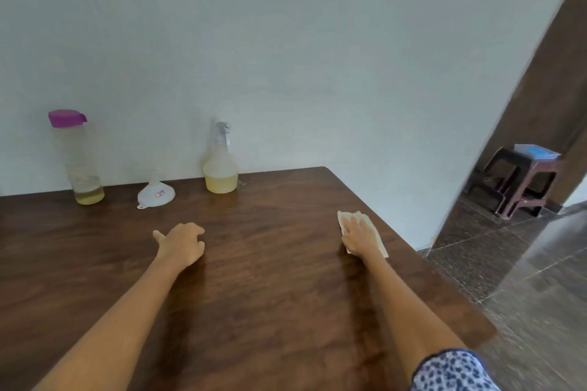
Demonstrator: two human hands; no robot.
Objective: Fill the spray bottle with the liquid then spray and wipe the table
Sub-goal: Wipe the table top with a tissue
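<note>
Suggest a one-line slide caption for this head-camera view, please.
Right hand presses a cloth on the wooden table; the part-filled spray bottle stands by the wall.

Dark brown woodgrain surface, yellowish liquid in the spray bottle, purple-capped jug, cream cloth, blue-spotted white sleeve.

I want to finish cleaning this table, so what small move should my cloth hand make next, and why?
Probably sweep the right hand leftward, pressing the cloth across the table. The cloth lies flat near the right edge, and the spray bottle already holds liquid and stands aside.
</note>
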